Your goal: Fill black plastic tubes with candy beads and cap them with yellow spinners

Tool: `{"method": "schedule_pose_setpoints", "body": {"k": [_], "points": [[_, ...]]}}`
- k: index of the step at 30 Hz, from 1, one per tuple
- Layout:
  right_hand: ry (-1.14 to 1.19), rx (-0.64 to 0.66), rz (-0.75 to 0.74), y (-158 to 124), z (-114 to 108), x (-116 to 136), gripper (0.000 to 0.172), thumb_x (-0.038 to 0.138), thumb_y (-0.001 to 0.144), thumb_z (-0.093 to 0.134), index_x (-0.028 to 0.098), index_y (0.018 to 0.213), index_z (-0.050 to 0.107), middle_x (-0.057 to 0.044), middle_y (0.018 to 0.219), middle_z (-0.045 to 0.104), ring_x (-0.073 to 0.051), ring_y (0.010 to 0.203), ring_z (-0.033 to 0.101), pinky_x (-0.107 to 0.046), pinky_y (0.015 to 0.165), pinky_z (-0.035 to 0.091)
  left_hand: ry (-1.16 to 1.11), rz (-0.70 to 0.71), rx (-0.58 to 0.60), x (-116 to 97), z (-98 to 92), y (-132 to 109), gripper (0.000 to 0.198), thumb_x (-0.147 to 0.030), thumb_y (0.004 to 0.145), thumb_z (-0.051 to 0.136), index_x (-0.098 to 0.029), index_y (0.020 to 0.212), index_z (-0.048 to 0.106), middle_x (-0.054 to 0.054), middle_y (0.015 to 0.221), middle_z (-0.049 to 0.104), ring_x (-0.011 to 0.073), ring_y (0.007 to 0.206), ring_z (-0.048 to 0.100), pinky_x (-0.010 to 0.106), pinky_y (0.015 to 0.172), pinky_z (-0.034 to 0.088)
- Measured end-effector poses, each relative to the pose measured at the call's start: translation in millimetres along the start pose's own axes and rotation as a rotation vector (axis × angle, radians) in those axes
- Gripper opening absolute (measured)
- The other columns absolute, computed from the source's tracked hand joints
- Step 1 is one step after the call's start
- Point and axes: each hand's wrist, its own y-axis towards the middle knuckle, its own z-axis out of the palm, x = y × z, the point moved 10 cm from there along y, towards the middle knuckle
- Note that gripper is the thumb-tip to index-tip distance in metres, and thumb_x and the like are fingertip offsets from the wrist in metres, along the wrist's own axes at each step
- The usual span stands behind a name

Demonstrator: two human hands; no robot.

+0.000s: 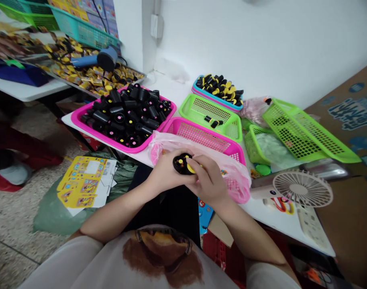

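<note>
My left hand (164, 173) and my right hand (210, 182) meet over the table's near edge, both closed around a small black cylinder (181, 163) with coloured dots on its end. A yellow piece (190, 168) shows at my right fingertips against the cylinder. Just behind my hands lies a pink plastic bag (236, 176). A pink tray (81, 116) piled with several black cylinders stands to the left.
An empty pink basket (201, 136), a green basket (198, 106) holding a few parts, a blue tray (219, 105) of black-and-yellow parts and tilted green baskets (304, 132) fill the table. A small white fan (302, 188) sits right. Yellow printed cartons (84, 180) lie on the floor.
</note>
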Motion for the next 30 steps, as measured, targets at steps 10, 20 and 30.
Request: {"method": "schedule_pose_setpoints", "body": {"k": [10,20,30], "points": [[-0.028,0.039,-0.054,-3.6,8.8,7.5,0.068,0.021,0.104,0.058,0.014,0.166,0.032,-0.016,0.125,0.076,-0.028,0.126,0.070,-0.043,0.108,0.061,0.030,0.018,-0.050,1.7,-6.9,-4.6,0.047,-0.018,0.060,0.079,-0.020,0.106,0.071,0.002,0.103,0.082,0.0258,0.099,0.078,0.040,0.096,0.062],[0.055,0.017,-0.060,0.0,-1.3,-4.3,0.070,0.015,0.104,0.059,0.026,0.167,0.031,-0.011,0.133,0.075,-0.026,0.132,0.068,-0.047,0.110,0.060,0.002,0.035,-0.106,-3.5,-14.7,-1.5,0.041,-0.027,0.064,0.082,-0.022,0.103,0.071,0.003,0.102,0.082,0.0254,0.097,0.078,0.041,0.095,0.063],[0.215,-0.017,0.177,1.0,-25.0,-30.7,0.036,0.015,0.101,0.063,0.030,0.132,0.069,-0.005,0.113,0.081,-0.021,0.105,0.078,-0.036,0.091,0.067,-0.110,0.024,-0.022,-6.7,-6.5,-2.1,0.038,-0.034,0.066,0.084,-0.021,0.099,0.070,0.003,0.095,0.080,0.0225,0.086,0.076,0.038,0.084,0.063]]}}
